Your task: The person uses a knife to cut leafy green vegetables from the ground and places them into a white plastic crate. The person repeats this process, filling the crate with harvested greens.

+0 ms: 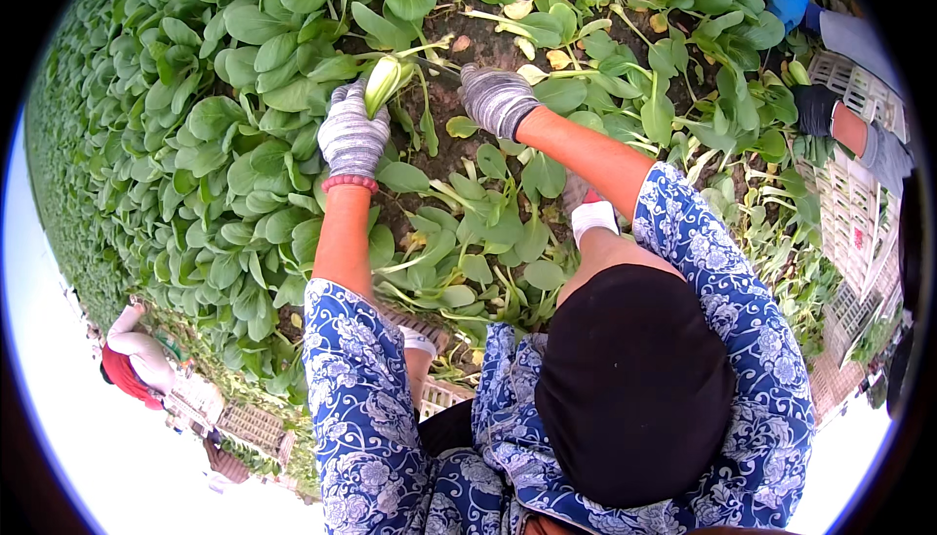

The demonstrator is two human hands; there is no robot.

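My left hand (355, 127), in a grey knit glove with a red bead bracelet at the wrist, grips a head of bok choy (386, 83), its pale base pointing up and away from me. To its right, my right hand (498, 99), gloved alike, is closed around the handle end of a thin dark blade (432, 64), probably a knife. That blade points left, towards the base of the held plant; whether it touches is not clear. The handle is hidden in the glove. Loose leaves and stalks (512, 220) lie on the soil below my hands.
Dense standing bok choy (241, 125) fills the left. Yellowed leaves (558, 59) and trimmed stalks litter the soil ahead. At right are co-workers' hands in a blue glove (788, 4) and a black glove (816, 109), beside white plastic crates (849, 205). Another person (135, 359) bends at lower left.
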